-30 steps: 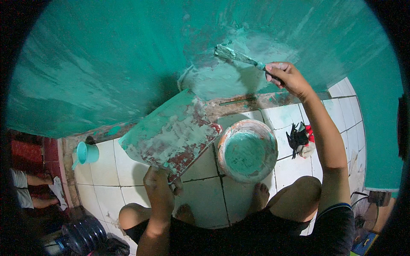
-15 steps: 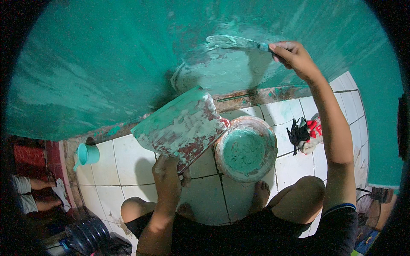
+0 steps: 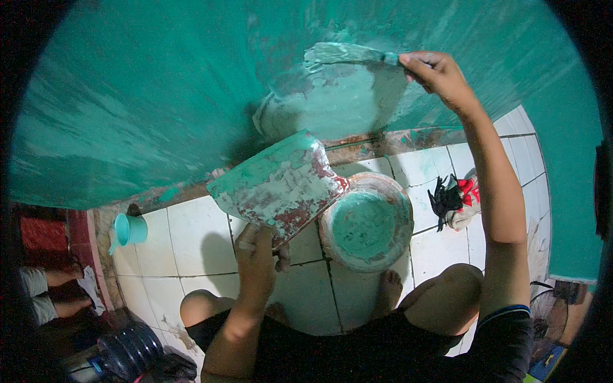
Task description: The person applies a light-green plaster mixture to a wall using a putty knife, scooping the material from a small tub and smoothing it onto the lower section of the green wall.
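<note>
My right hand (image 3: 437, 75) is closed round the handle of a putty knife (image 3: 345, 55), whose blade is coated with pale green filler and lies along the green wall (image 3: 172, 83). Below the blade, a lighter wet patch of filler (image 3: 325, 105) covers the wall's lower part. My left hand (image 3: 257, 246) grips the near edge of a flat board (image 3: 281, 185), tilted, smeared with pale filler and showing reddish-brown bare spots. The board's right corner overlaps the rim of a round basin (image 3: 407, 210) with green filler inside, standing on the floor.
White floor tiles (image 3: 198, 239) meet the wall along a rough, chipped edge. A turquoise dipper (image 3: 131, 230) stands left. Black and red-white cloths (image 3: 456, 203) lie right of the basin. At lower left are a large water bottle (image 3: 131, 351) and another person's legs (image 3: 60, 293).
My right hand and the putty knife have moved slightly up the wall. The board in my left hand has shifted a little to the right.
</note>
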Demonstrator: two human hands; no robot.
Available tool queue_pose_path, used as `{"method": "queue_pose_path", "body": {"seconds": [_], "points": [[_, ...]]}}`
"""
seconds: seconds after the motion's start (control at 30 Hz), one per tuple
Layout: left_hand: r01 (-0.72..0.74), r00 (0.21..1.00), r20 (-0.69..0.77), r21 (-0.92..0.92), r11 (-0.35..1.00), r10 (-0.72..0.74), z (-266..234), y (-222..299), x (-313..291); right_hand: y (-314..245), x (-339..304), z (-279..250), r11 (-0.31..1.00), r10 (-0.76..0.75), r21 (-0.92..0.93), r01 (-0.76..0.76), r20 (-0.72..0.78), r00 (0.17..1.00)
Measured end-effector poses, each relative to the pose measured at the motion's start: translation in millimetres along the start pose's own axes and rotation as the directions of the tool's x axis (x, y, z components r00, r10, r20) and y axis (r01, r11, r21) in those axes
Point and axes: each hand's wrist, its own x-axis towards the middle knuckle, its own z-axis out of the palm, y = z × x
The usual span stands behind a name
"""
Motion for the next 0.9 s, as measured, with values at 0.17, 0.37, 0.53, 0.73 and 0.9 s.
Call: {"method": "queue_pose_path", "body": {"seconds": [0.17,0.37,0.53,0.73,0.9], "points": [[0.001,1.0,0.02,-0.035,0.999,-0.001,-5,-6,3,-6,-16,-11,0.998,0.035,0.046,-0.038,0.061,0.998],[0.017,0.999,0.028,-0.01,1.0,-0.017,1,-5,6,-10,4,18,1.0,0.002,-0.015,0.0,0.162,0.987],[0.06,0.997,0.044,-0.004,0.998,-0.06,1,-1,5,0,5,0,0.999,0.034,0.023,-0.036,0.077,0.996],[0.006,0.999,0.047,-0.004,1.0,-0.005,-5,-8,4,7,-13,-24,0.992,0.097,0.07,-0.106,0.127,0.987],[0.025,0.998,0.055,0.006,1.0,-0.026,-1,-2,8,-18,3,17,0.997,0.025,0.066,-0.037,0.164,0.986]]}}
